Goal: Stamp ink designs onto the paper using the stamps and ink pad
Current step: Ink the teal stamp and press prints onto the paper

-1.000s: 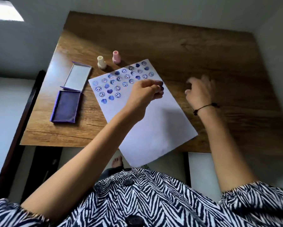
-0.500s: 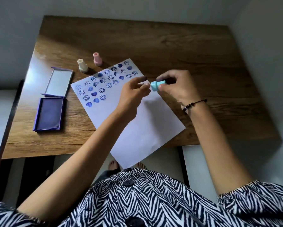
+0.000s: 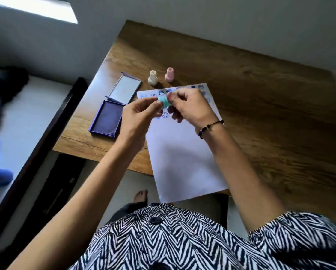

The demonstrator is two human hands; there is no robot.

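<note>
Zebra-striped blouse [image 3: 182,240] at the bottom edge, two bare forearms reaching out over the table's near edge; one bare foot [image 3: 140,195] shows on the floor under it

One sheet of white paper [image 3: 182,158] on the wooden table [image 3: 270,114], its near corner hanging past the edge, lower half unstamped

Above the sheet's stamped end – left hand [image 3: 138,117] and right hand [image 3: 190,108] meet on one teal stamp [image 3: 164,101], held in the air. Left fingertips pinch its left end, right thumb and fingers pinch the right end. Black cord bracelet [image 3: 210,127] on the right wrist

Blue prints [image 3: 165,114] – smiley circles and solid blobs – largely hidden by the hands, no count possible

One purple ink pad [image 3: 106,117] left of the paper, lid [image 3: 125,89] open and laid back

Farthest: two stamps upright just beyond the paper's top edge, cream stamp [image 3: 153,77] left, pink stamp [image 3: 169,74] right, slightly apart. Three stamps in all
</note>
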